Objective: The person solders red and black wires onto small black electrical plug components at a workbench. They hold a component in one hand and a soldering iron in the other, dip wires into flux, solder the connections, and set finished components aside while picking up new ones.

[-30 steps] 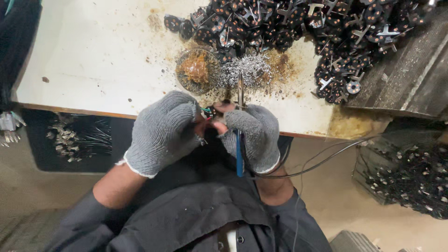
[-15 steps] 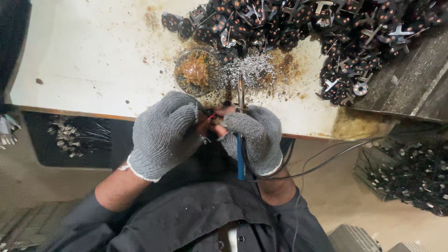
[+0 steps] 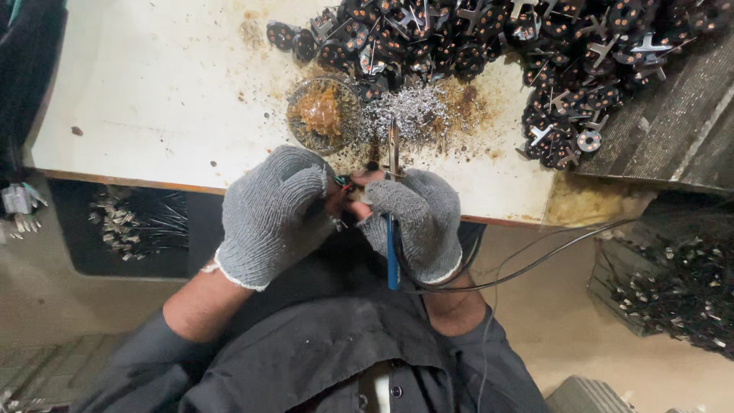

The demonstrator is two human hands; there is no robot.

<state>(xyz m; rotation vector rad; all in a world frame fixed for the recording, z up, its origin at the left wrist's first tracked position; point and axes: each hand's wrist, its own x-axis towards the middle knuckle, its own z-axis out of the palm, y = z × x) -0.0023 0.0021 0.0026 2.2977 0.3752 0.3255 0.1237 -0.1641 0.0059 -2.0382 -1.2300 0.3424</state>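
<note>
Meanwhile little has shifted since a second ago: the left hand [image 3: 269,216] still pinches a small dark part [image 3: 343,182] at the table edge [image 3: 153,183], while the right hand [image 3: 417,222] stays wrapped around the blue-handled soldering iron [image 3: 392,229], tip by the flux dish [image 3: 323,115], so soldering continues.

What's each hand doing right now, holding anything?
Left hand: closed, pinching a small dark part with coloured wires at its fingertips.
Right hand: closed around the blue-handled soldering iron, tip pointing to the table.
</note>
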